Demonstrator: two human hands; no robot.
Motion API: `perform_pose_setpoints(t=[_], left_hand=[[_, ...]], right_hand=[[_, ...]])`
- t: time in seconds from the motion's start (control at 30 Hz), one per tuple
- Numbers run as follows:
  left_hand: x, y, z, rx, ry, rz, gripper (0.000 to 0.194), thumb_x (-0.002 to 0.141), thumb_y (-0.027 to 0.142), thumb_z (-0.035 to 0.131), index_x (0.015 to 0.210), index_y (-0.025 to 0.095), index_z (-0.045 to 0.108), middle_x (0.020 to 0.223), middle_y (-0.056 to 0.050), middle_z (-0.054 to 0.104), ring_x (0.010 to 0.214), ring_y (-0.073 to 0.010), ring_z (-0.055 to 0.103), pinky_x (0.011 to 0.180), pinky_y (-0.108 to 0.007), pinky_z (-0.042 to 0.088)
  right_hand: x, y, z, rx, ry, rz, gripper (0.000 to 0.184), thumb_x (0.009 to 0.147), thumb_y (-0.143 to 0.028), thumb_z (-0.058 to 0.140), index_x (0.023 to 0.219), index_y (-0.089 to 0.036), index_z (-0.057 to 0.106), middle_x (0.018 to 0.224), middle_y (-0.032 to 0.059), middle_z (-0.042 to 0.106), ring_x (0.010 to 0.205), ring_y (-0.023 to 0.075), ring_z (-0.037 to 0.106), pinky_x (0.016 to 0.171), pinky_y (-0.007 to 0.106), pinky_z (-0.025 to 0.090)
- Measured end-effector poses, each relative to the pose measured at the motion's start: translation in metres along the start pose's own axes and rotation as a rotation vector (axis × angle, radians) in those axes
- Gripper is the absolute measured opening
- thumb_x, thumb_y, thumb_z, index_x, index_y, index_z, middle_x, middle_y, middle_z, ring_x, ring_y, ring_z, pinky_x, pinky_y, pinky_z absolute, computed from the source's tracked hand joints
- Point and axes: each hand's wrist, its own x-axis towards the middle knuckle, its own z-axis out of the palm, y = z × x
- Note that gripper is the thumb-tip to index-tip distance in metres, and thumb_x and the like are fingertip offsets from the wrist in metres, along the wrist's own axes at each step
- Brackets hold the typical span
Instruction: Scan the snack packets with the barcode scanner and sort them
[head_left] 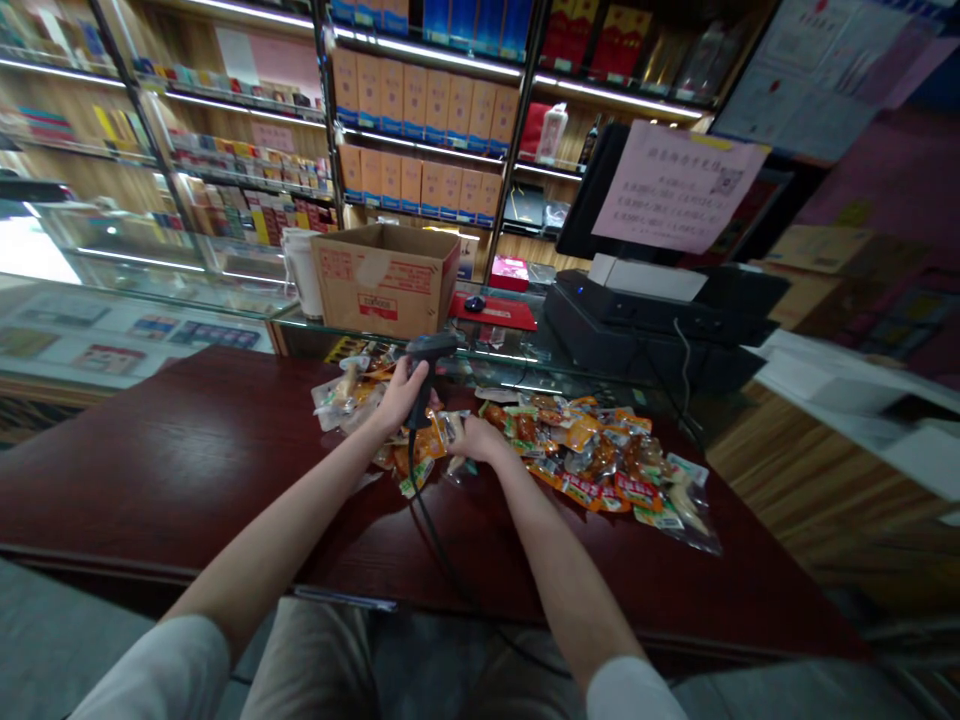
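Note:
My left hand (pixel 401 392) is wrapped round the handle of a black barcode scanner (pixel 429 350), whose head points down and whose cable (pixel 431 520) trails back toward me. My right hand (pixel 476 440) rests closed on a small snack packet (pixel 456 455) right under the scanner. Around both hands lies a spread of several orange and clear snack packets (pixel 600 460) on the dark red wooden table (pixel 187 460).
An open cardboard box (pixel 386 275) stands on a glass counter (pixel 150 300) behind the table. A black cash register (pixel 652 320) with a pink notice (pixel 675 185) is at the right. Shelves of goods (pixel 420 100) line the back wall.

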Motion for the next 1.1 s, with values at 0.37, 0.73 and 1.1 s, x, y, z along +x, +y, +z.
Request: perform_pose_setpoints(t=[0.37,0.73,1.1], left_hand=[[-0.024,0.002,-0.014,-0.144,-0.114,-0.094,0.057,0.080,0.061,0.063,0.115,0.022,0.042,0.072,0.001,0.065,0.047,-0.0117,0.054,0.047,-0.025,0.040],[-0.028,0.003,-0.017,-0.184,-0.215,-0.065,0.057,0.080,0.059,0.064,0.116,0.021,0.041,0.094,-0.005,0.069,0.045,-0.0072,0.051,0.039,-0.022,0.037],[-0.032,-0.004,-0.012,-0.089,-0.360,-0.077,0.050,0.084,0.059,0.062,0.107,0.020,0.042,0.088,-0.002,0.065,0.045,-0.0058,0.049,0.040,-0.021,0.039]], right_hand=[[0.000,0.008,-0.011,0.352,-0.035,0.052,0.013,0.063,-0.023,0.069,0.074,-0.018,0.063,0.062,-0.0025,0.058,0.063,0.0135,0.054,0.056,0.023,0.039],[-0.004,0.005,-0.052,0.472,0.415,-0.225,0.051,0.062,-0.014,0.058,0.111,-0.027,0.054,0.101,0.0023,0.059,0.087,0.0195,0.055,0.080,0.033,0.046],[-0.011,-0.002,-0.048,0.128,0.349,-0.302,0.060,0.072,-0.011,0.051,0.131,-0.026,0.053,0.112,0.0079,0.056,0.104,0.0266,0.054,0.099,0.043,0.042]])
